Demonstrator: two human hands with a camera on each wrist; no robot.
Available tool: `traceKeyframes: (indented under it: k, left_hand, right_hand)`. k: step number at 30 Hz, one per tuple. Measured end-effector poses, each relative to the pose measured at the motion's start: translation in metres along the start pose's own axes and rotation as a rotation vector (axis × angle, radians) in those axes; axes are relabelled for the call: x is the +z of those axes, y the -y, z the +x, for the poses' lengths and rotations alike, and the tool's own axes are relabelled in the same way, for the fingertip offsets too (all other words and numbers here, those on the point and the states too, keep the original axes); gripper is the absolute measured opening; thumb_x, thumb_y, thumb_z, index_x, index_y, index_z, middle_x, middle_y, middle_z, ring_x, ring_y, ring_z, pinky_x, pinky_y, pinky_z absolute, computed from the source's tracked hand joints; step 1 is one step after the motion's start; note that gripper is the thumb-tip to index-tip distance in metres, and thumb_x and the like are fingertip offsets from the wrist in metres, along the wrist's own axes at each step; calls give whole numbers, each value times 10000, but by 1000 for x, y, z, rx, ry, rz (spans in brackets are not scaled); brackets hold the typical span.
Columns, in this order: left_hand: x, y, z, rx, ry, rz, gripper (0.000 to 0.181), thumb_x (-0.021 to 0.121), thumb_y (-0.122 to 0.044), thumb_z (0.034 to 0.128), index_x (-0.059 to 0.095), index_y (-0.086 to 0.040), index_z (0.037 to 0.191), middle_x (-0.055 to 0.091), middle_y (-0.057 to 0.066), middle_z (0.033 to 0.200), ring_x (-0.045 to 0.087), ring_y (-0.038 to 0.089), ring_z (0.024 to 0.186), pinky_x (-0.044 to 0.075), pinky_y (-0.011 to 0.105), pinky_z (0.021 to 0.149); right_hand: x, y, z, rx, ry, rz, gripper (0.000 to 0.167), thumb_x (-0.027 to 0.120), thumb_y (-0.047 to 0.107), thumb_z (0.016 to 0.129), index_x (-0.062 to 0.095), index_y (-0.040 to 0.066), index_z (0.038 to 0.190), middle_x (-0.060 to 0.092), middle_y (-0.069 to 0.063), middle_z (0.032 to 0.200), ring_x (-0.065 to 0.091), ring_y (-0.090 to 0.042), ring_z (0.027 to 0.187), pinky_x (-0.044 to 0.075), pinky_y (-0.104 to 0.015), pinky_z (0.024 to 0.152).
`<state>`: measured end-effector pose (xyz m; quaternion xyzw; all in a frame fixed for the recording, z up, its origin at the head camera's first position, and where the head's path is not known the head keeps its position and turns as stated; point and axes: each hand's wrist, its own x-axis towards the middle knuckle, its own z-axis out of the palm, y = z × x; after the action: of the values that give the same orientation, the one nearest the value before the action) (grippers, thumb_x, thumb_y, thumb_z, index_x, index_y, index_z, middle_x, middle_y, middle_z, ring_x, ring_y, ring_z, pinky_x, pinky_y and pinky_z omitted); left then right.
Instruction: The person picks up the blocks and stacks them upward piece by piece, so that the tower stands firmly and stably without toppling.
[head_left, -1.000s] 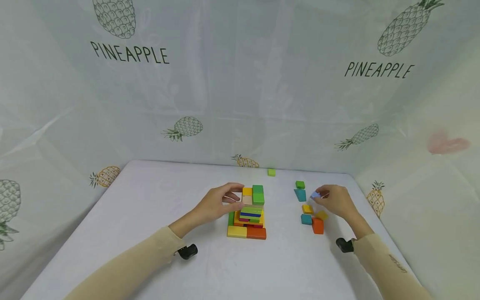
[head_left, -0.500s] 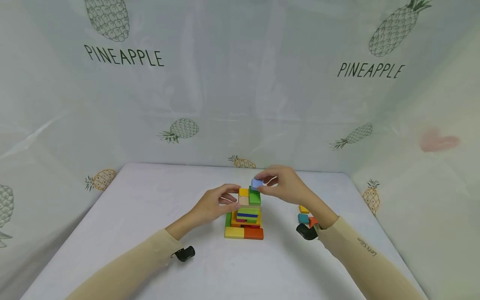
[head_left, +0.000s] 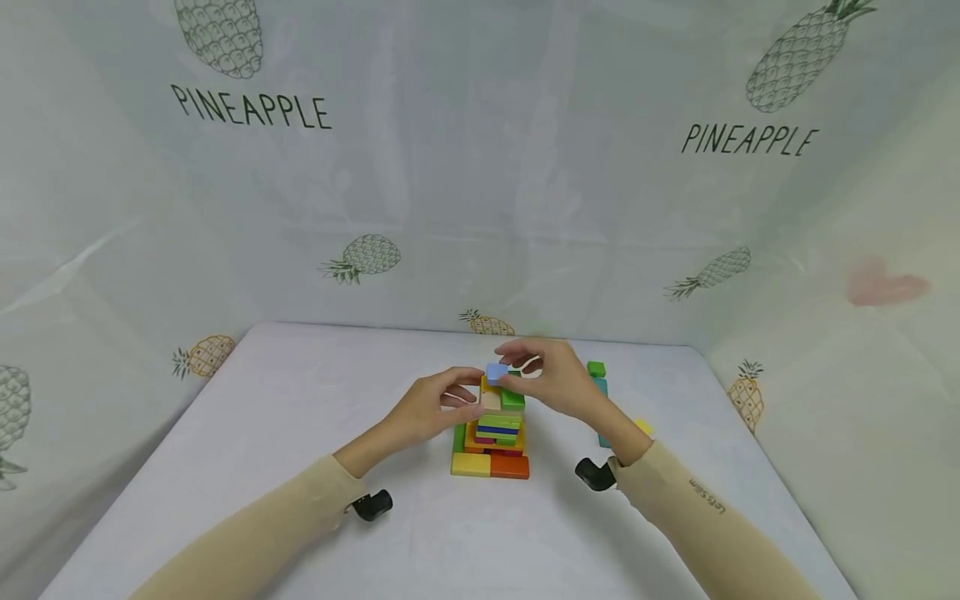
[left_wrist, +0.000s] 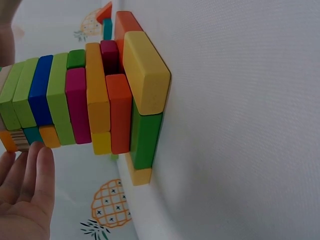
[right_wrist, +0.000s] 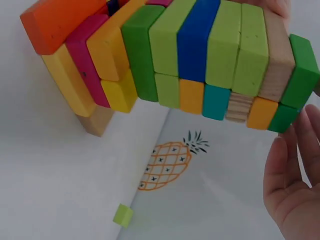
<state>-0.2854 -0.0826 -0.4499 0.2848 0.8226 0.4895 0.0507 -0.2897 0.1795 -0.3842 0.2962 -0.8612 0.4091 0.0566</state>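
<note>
In the head view a tower of colored wooden blocks point(head_left: 498, 422) stands mid-table, on a wider base of yellow, orange and green pieces. My left hand point(head_left: 423, 410) steadies its upper part from the left, thumb at the front corner and fingers behind. The left wrist view shows fingertips point(left_wrist: 42, 150) against the tower's back. Between right thumb and fingers, my right hand point(head_left: 558, 379) pinches a light-blue block point(head_left: 497, 372) over the tower's top, toward the back left. Whether that block touches the piece beneath cannot be told. A green block point(right_wrist: 300, 75) tops the tower's right side.
Loose blocks lie right of the tower: a green one point(head_left: 596, 368), a teal one point(head_left: 602, 386) and a yellow one point(head_left: 642, 427), some hidden by my right forearm. A lime block point(right_wrist: 123, 215) sits near the table's back edge. A pineapple-print sheet hangs behind.
My right hand has carried the light-blue block from the loose pieces at the right to the tower top, then slightly left. My left hand has stayed at the tower.
</note>
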Motion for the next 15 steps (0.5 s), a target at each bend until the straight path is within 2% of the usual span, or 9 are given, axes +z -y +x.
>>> traceKeyframes:
  k: [6,13,15]
  left_hand:
    - [0,1,0,20,0,-11,587,775,-409,985,579,-205,1498,663,-35,1410,693,119,1146,576,292,1009]
    - [0,2,0,37,-6,-10,595,777,-390,987,568,-191,1508,646,-27,1448,695,128,1150,576,301,1015]
    - [1,2,0,35,-4,-6,598,775,-392,988,566,-188,1510,644,-32,1450,693,122,1149,575,296,1016]
  right_hand:
    - [6,0,-1,20,-11,18,399,866,209,917,740,133,1289,773,19,1130,704,-187,1054,622,-467,919]
    - [10,4,1,13,-10,3,400,867,214,916,736,142,1287,773,38,1116,703,-175,1055,619,-411,906]
    - [10,5,0,10,-14,2,408,868,221,916,732,148,1293,772,51,1122,701,-168,1066,611,-431,924]
